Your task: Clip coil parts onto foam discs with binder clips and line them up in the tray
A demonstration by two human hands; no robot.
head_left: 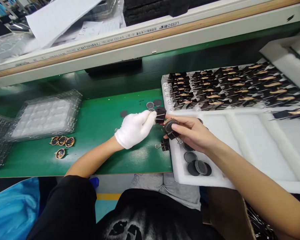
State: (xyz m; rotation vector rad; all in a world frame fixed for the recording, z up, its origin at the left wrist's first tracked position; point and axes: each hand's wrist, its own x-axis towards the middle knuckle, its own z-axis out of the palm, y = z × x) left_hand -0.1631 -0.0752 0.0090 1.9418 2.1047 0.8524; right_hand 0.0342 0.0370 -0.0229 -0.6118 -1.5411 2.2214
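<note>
My left hand (136,128), in a white glove, is closed on a black binder clip (160,115). Bare and closed, my right hand (190,131) grips a round dark disc (171,126) with its thumb on top; a second binder clip (173,135) sits at the disc's lower edge. The two hands meet over the edge between the green table and the white foam tray. Below them another black binder clip (164,145) lies against the tray's side. Several grey discs (150,105) lie beyond my left hand, and more dark discs (201,167) rest in the near tray compartment.
A white foam tray (265,133) spans the right, with rows of clipped pieces (215,86) behind it. Clear plastic trays (45,115) are stacked at left, near several small gold-rimmed round parts (62,140). A shelf edge (150,36) crosses above; a box of clips (260,220) stands lower right.
</note>
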